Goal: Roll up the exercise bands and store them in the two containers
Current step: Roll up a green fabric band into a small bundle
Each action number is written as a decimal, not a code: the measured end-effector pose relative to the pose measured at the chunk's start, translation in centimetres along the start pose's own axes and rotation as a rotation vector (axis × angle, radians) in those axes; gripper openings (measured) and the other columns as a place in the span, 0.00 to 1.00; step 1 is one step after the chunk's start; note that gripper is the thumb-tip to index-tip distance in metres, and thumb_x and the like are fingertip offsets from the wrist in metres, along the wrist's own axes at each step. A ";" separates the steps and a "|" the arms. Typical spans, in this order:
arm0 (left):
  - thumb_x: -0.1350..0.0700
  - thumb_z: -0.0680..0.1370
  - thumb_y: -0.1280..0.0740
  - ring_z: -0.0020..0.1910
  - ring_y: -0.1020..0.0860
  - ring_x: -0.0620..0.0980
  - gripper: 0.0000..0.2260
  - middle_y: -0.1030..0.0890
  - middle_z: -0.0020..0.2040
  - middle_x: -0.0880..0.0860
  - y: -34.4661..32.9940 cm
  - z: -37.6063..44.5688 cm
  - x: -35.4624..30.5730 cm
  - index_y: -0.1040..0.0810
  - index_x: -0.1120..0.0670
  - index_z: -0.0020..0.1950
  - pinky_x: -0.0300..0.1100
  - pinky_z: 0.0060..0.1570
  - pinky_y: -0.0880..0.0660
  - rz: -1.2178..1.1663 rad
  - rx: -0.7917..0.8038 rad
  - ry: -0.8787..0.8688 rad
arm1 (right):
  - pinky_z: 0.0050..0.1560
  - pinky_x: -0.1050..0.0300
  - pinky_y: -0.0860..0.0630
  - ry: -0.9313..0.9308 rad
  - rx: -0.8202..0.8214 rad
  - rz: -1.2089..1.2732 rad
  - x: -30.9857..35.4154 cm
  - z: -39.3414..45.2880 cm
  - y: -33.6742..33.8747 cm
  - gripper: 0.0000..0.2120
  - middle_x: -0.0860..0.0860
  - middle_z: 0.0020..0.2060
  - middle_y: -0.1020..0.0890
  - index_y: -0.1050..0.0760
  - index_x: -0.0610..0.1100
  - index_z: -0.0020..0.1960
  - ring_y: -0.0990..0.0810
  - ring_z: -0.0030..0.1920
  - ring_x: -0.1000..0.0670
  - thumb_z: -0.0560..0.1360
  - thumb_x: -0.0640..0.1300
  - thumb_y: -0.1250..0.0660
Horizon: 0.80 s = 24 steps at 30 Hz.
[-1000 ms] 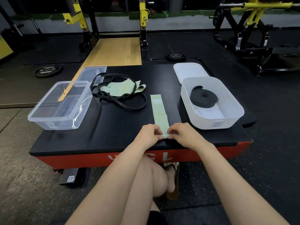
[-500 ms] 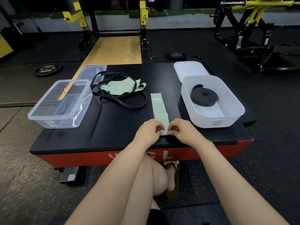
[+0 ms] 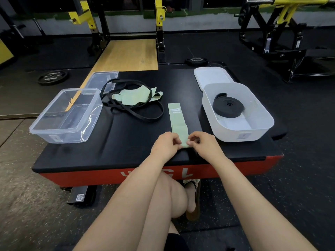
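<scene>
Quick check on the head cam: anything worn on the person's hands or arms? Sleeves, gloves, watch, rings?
Nothing visible. The left hand and right hand are bare, with no gloves, and no rings that this view shows. Both forearms are bare to the bottom edge of the frame: no sleeves, watch, wristband or markings in view. Fingernails look short and unpainted, though they are small in this view.

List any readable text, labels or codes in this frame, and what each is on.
Green band: small label, upside down, too blurred to read.
Red bench side: white letters, partly hidden, unreadable.
Floor bracket: QR code sticker, no readable text.
White container sticker: blank or too faint.
Weight plate: lettering too small.
</scene>
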<state>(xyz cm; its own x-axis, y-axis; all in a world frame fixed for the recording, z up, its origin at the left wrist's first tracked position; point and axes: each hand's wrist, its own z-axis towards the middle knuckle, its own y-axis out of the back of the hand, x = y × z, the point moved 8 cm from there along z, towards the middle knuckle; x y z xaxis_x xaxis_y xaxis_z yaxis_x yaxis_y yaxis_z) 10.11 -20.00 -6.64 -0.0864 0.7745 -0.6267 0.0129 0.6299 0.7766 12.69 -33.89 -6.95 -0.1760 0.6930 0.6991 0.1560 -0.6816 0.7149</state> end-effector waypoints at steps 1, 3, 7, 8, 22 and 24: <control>0.57 0.74 0.30 0.43 0.27 0.47 0.02 0.29 0.40 0.45 -0.1 0.0 0.1 0.20 0.54 0.45 0.43 0.51 0.28 -0.003 0.003 0.001 | 0.47 0.64 0.33 -0.017 0.004 0.003 -0.1 0.0 -0.1 0.09 0.48 0.46 0.19 0.20 0.44 0.54 0.23 0.46 0.52 0.74 0.43 0.30; 0.57 0.73 0.29 0.44 0.26 0.48 0.02 0.28 0.40 0.46 -0.2 0.1 0.2 0.20 0.54 0.45 0.42 0.54 0.29 -0.021 0.009 -0.007 | 0.49 0.64 0.32 -0.028 0.023 -0.008 -0.2 0.1 -0.2 0.11 0.48 0.48 0.18 0.20 0.44 0.56 0.23 0.47 0.52 0.75 0.44 0.31; 0.58 0.73 0.29 0.45 0.26 0.47 0.03 0.26 0.45 0.48 -0.3 0.0 0.3 0.21 0.54 0.46 0.40 0.50 0.29 -0.041 0.018 -0.019 | 0.50 0.64 0.32 -0.016 0.052 0.011 -0.3 0.0 -0.2 0.10 0.49 0.50 0.18 0.19 0.44 0.56 0.24 0.48 0.53 0.75 0.44 0.30; 0.58 0.73 0.29 0.46 0.26 0.48 0.03 0.26 0.46 0.48 -0.4 0.0 0.3 0.21 0.54 0.46 0.41 0.51 0.29 -0.042 0.018 -0.026 | 0.50 0.64 0.32 -0.004 0.059 0.010 -0.3 0.0 -0.2 0.10 0.49 0.51 0.18 0.19 0.44 0.56 0.24 0.48 0.53 0.75 0.43 0.31; 0.56 0.77 0.34 0.63 0.27 0.50 0.03 0.25 0.65 0.47 -1.1 0.1 -0.2 0.27 0.53 0.49 0.46 0.59 0.29 0.066 0.046 -0.072 | 0.51 0.64 0.34 0.057 0.065 -0.046 0.3 0.4 -0.6 0.08 0.49 0.50 0.21 0.18 0.42 0.54 0.25 0.50 0.52 0.76 0.41 0.33; 0.55 0.77 0.35 0.60 0.26 0.50 0.04 0.23 0.62 0.47 -1.1 0.0 -0.1 0.26 0.53 0.51 0.47 0.57 0.28 0.073 0.043 -0.048 | 0.51 0.62 0.33 0.038 0.051 -0.036 0.2 0.5 -0.6 0.08 0.49 0.49 0.21 0.18 0.42 0.53 0.24 0.50 0.51 0.76 0.42 0.33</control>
<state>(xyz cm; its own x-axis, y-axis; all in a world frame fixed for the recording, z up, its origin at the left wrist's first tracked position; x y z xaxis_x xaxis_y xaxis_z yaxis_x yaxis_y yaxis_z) 10.13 -20.81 -7.42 -0.0357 0.8199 -0.5713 0.0603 0.5724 0.8177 13.09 -33.26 -7.21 -0.2185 0.7066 0.6730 0.1985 -0.6431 0.7396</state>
